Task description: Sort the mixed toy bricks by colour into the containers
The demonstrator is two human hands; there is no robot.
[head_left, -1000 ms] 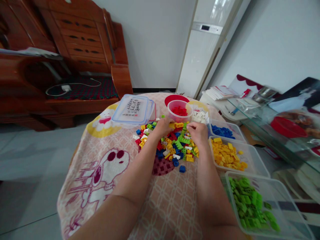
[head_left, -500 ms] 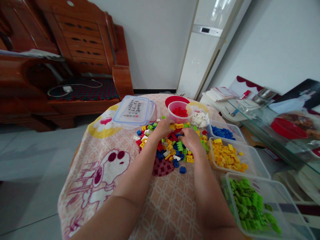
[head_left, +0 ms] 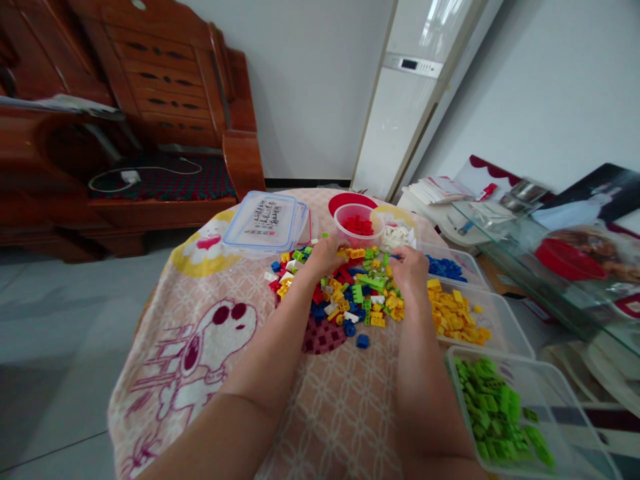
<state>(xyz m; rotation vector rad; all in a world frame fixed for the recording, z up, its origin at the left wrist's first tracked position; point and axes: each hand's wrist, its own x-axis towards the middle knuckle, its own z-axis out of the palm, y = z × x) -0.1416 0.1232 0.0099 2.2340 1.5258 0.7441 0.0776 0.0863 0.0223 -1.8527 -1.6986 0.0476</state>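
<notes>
A mixed pile of coloured toy bricks lies on the patterned cloth in front of me. At its far left side is my left hand, fingers bent and closed at a yellow toy brick; the fingertips are partly hidden. My right hand is over the right edge of the pile, with a blue toy brick pinched at its fingertips. Just beyond the hands stands a round tub of red bricks. White bricks are heaped to the right of the tub.
Along the right side stand clear boxes of blue bricks, yellow bricks and green bricks. Stacked clear lids lie at the back left, and a red lid behind the tub. A glass table stands further right.
My right hand has moved right, from within the pile to its right edge, with a blue brick now showing at the fingertips. My left hand has barely moved.
</notes>
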